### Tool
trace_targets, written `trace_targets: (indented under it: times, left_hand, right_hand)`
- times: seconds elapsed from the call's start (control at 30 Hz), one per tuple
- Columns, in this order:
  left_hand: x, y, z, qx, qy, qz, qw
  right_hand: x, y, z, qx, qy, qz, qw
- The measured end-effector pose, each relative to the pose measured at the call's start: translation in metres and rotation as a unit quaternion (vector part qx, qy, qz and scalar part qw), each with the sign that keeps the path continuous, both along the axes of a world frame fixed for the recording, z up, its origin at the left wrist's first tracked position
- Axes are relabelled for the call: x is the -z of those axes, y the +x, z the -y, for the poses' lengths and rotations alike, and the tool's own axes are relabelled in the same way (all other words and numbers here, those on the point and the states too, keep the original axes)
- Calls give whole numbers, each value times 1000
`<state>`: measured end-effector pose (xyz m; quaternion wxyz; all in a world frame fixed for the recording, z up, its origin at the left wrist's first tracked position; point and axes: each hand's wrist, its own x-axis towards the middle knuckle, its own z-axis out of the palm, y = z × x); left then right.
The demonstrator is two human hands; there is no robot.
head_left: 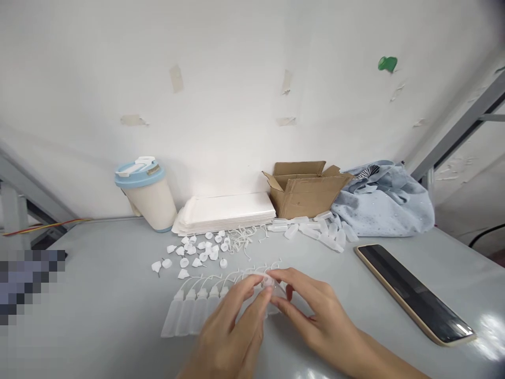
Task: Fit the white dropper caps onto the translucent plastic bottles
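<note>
pinching narrowly, the left hand (229, 329) and right hand (319, 313) meet on 1 small translucent bottle (279, 290), held over the table (98, 295) well in from its back edge. uneven finger pressure could make the smooth plastic slip, and a low knuckle could skew the row of bottles (186, 316) just beside it; a drop could scatter the loose white caps (203, 257) nearer that edge.

Caps (184, 262) lie behind the row of bottles (188, 315), a tumbler (152, 202) behind-left, a phone (412, 292) right.
</note>
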<state>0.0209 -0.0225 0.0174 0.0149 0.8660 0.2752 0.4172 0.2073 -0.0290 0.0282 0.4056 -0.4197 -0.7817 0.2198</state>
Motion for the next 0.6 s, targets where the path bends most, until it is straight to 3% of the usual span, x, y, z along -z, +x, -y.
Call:
trace_targets:
  times: [0.27,0.43,0.6]
  left_hand:
    - [-2,-1,-1,-3,-69,34,997]
    - [-12,-2,-1,-34,-156,71,985]
    - [-13,-1,0,-15,-87,60,994]
  right_hand:
    - [-7,0,0,29,-187,-83,978]
    - [-17,2,-3,-103,-336,-233,907]
    - [-18,2,-6,-183,-380,-305,854]
